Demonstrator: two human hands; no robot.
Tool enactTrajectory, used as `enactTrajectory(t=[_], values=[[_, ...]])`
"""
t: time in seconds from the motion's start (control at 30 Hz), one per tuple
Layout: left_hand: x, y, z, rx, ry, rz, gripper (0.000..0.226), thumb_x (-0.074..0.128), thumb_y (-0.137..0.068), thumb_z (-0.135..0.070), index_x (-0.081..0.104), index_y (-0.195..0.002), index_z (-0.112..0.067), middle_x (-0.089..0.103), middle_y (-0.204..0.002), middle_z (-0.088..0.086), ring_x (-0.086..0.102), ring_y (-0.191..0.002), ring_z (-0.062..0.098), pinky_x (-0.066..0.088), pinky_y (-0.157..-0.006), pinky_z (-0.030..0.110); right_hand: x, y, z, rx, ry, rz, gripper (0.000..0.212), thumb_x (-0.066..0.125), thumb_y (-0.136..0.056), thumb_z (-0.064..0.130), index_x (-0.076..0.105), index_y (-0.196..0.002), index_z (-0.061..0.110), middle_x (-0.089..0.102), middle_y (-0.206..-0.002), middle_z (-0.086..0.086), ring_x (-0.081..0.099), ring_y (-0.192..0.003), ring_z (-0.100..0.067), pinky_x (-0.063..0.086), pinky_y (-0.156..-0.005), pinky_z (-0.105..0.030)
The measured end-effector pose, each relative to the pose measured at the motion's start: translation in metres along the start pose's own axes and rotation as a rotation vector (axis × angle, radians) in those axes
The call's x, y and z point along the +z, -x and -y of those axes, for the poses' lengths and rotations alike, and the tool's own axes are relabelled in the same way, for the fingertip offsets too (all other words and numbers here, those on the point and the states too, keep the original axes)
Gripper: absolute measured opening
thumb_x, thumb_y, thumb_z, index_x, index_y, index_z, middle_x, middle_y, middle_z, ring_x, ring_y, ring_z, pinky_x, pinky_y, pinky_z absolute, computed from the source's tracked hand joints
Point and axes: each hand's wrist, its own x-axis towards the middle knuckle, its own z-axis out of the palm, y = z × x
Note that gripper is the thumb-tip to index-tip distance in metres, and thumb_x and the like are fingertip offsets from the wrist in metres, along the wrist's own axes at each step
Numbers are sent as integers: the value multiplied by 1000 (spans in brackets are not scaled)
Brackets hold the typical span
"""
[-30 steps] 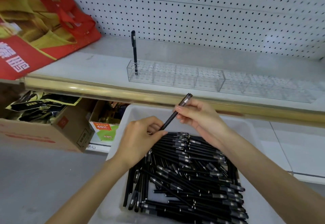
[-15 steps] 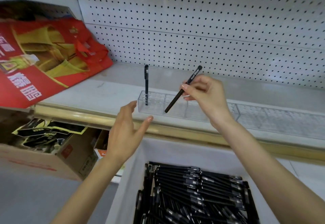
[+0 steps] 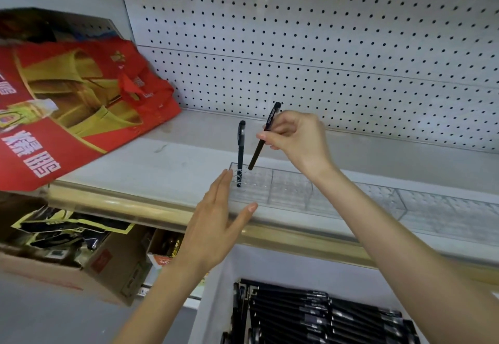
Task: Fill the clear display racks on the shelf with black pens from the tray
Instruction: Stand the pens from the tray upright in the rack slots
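Red bag left of clear rack; one upright pen inside. Above it right hand pinches tilted pen; left hand spread. Below, tray holds pens.

Shop shelving, white pegboard wall.
We see pale shelf, gold trim, red bag left, cardboard box on grey floor.

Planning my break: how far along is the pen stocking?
Done: one pen stands in the leftmost rack. In hand: the right hand pinches a second pen, tilted, tip just above that rack; the left hand is open beside it. Left: nearly every slot; the tray holds many pens.
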Motion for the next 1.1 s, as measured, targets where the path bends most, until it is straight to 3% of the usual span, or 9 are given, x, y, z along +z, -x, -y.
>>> enactTrajectory(t=[0.27, 0.43, 0.57, 0.67, 0.73, 0.9, 1.03, 1.1], values=[[-1, -1, 1, -10, 57, 48, 84, 38, -87, -66, 7, -154, -27, 12, -159, -12, 14, -144, -1, 21, -118, 26, 14, -5, -9, 9, 131, 113, 28, 84, -71, 17, 60, -63, 27, 70, -69, -2, 70, -69, -17, 58, -76, -39], [-5, -1, 0, -37, 131, 90, 80, 44, -89, -60, 6, -153, -32, 16, -157, -16, 20, -135, -11, 24, -96, -2, 19, -5, -15, 0, 227, 163, 20, 84, -70, 23, 64, -68, 24, 72, -72, -1, 69, -71, -13, 56, -76, -31], [-7, 0, -1, -42, 143, 99, 81, 43, -88, -62, 4, -153, -35, 16, -157, -17, 19, -135, -12, 30, -100, 4, 23, -5, -17, 14, 271, 196, 20, 85, -70, 26, 65, -69, 26, 69, -66, 7, 69, -72, -11, 56, -77, -33], [-8, -1, -2, -51, 143, 106, 82, 42, -87, -63, 4, -153, -34, 16, -158, -16, 17, -141, -5, 32, -112, 26, 24, -6, -19, 27, 254, 200, 17, 85, -70, 25, 67, -71, 24, 67, -64, 10, 69, -70, -11, 56, -77, -33], [-8, -2, -3, -56, 148, 113, 81, 42, -87, -62, 4, -153, -34, 16, -158, -15, 16, -141, -5, 31, -114, 31, 24, -6, -19, 35, 245, 199, 16, 84, -70, 24, 68, -72, 22, 67, -64, 9, 69, -70, -11, 56, -77, -32], [-10, -5, -1, -67, 160, 127, 78, 44, -90, -58, 6, -153, -32, 18, -157, -14, 18, -141, -3, 28, -116, 32, 23, -6, -22, 37, 249, 191, 16, 84, -72, 24, 68, -72, 24, 71, -71, 4, 70, -74, -11, 55, -79, -31], [-14, -10, -2, -46, 105, 134, 75, 46, -94, -50, 8, -154, -26, 19, -158, -7, 18, -142, 2, 17, -112, 17, 20, -5, -22, 46, 268, 194, 23, 83, -73, 27, 73, -90, 15, 73, -82, 0, 68, -81, -9, 53, -83, -25], [-17, -11, -4, -25, 32, 119, 75, 46, -95, -48, 9, -154, -22, 20, -158, -2, 17, -144, 7, 14, -111, 16, 14, -1, -18, 52, 276, 192, 30, 82, -74, 27, 73, -98, 12, 73, -88, -3, 67, -83, -8, 51, -83, -18]])
